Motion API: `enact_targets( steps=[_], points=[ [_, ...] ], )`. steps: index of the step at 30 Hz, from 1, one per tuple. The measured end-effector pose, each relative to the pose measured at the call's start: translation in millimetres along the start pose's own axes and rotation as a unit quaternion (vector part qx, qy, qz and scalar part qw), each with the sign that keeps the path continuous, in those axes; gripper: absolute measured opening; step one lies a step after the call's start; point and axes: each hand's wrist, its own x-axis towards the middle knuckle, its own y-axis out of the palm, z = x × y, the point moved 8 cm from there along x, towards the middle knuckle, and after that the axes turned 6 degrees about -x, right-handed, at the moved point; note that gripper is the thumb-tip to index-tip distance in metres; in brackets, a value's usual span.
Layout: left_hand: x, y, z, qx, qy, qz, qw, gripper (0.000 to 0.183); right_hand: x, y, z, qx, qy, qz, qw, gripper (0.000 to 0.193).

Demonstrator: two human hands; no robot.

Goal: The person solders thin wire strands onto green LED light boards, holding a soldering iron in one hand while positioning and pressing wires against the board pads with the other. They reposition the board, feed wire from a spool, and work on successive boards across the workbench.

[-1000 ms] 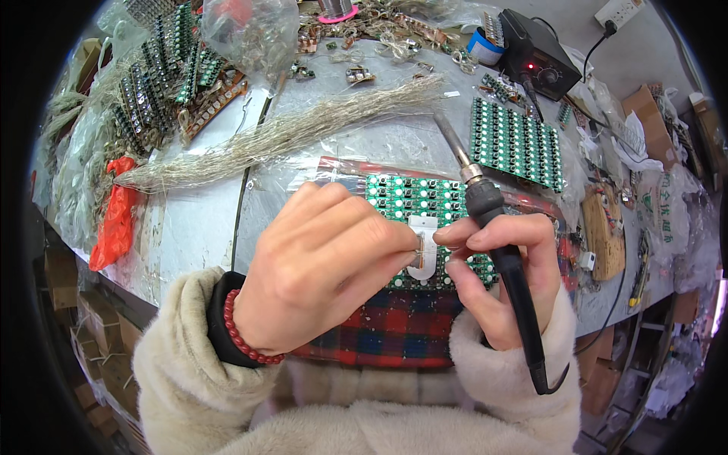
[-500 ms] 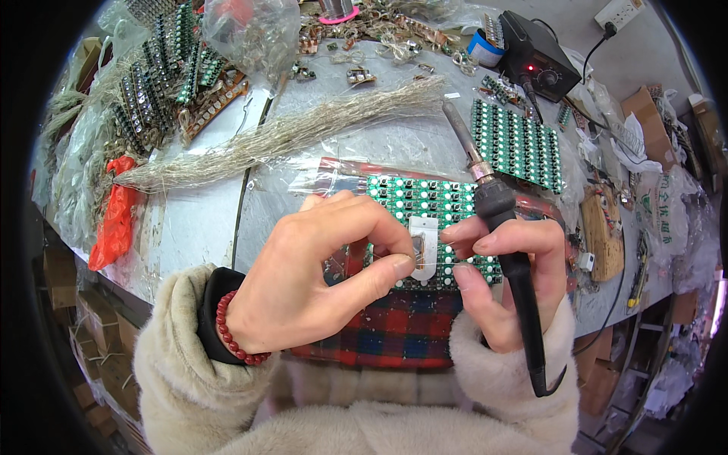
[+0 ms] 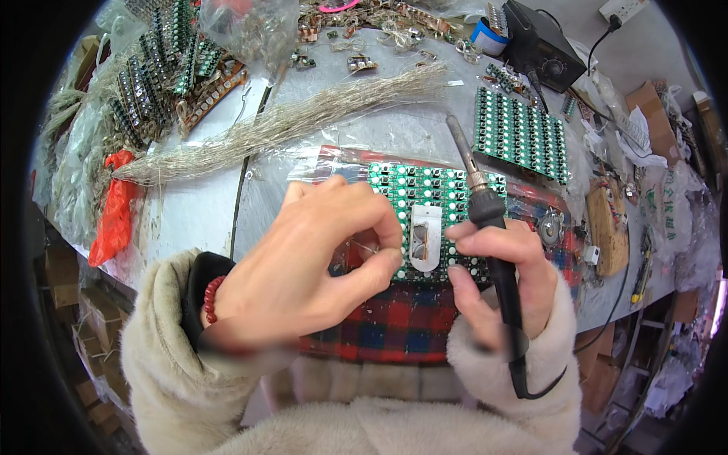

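My left hand (image 3: 326, 250) is closed in a pinch, its thumb and forefinger together at the left side of a small white round-ended plate (image 3: 434, 220). A thin pale wire (image 3: 365, 247) shows in the loop of those fingers; its tip is hidden. The plate carries a small metallic part and lies over a green circuit board (image 3: 385, 199) with rows of black and white buttons. In my right hand (image 3: 523, 262) rests a black-handled soldering iron (image 3: 485, 206), its tip pointing up and away. My right thumb and forefinger are apart, just right of the plate.
A red plaid cloth (image 3: 379, 326) lies under the board. Beyond it stretches a long bundle of wires (image 3: 303, 125) tied with red plastic (image 3: 117, 216). Another button board (image 3: 523, 133) lies back right, before a black soldering station (image 3: 542, 53). A wooden block (image 3: 607, 227) sits right.
My left hand has drawn back left from the plate, uncovering its metallic part. The wire no longer shows between my hands. The soldering iron has moved slightly right and stays in my right hand.
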Motion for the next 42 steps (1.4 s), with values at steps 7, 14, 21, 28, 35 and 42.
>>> enact_targets(
  steps=[7,14,21,28,35,42],
  points=[
    [10,7,6,0.083,-0.033,0.058,0.994,0.008,-1,7,-3,-0.083,-0.016,0.023,0.996,0.056],
    [16,10,8,0.129,-0.043,0.08,0.988,0.008,-2,7,-4,-0.092,-0.024,0.022,0.995,0.055],
    [20,9,5,0.159,-0.006,0.043,0.986,0.008,-1,6,-5,-0.075,-0.017,0.017,0.997,0.053],
    [18,9,7,0.175,-0.004,0.028,0.984,0.008,-1,6,-6,-0.065,-0.014,0.013,0.998,0.05],
    [19,11,6,0.177,-0.005,0.029,0.984,0.009,-1,5,-8,-0.056,-0.006,0.008,0.998,0.048],
    [9,-1,-10,0.11,0.016,0.023,0.994,0.01,0,1,-13,0.136,0.067,-0.034,0.988,0.041]
  ],
)
